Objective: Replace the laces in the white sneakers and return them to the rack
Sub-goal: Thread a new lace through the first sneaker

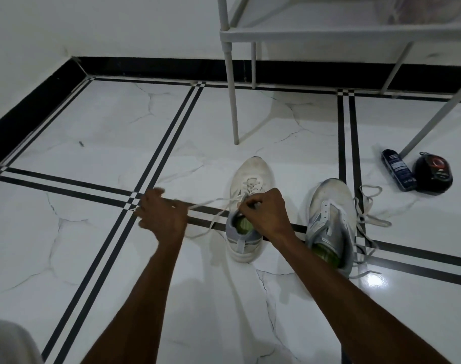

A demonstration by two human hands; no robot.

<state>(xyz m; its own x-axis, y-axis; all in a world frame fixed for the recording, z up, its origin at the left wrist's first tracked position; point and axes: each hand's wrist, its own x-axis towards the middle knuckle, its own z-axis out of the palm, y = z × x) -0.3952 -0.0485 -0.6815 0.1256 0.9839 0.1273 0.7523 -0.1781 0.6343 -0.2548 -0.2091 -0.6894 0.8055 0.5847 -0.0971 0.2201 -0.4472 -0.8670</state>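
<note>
Here – sneaker (246, 206) between hands; rack leg (232, 101) near.

Two bare forearms, no sleeves, watch or rings; pale garment (8, 342) lower-left.

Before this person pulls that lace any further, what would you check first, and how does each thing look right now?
1. Left hand grips the white flat lace: ok, though blurred.
2. Right hand steadies the laced white mesh sneaker at its tongue: ok.
3. Lace free of snags: cannot tell.
4. Second white sneaker laced: not ok, a loose lace lies beside it.
5. White metal rack shelf has room: cannot tell.
</note>
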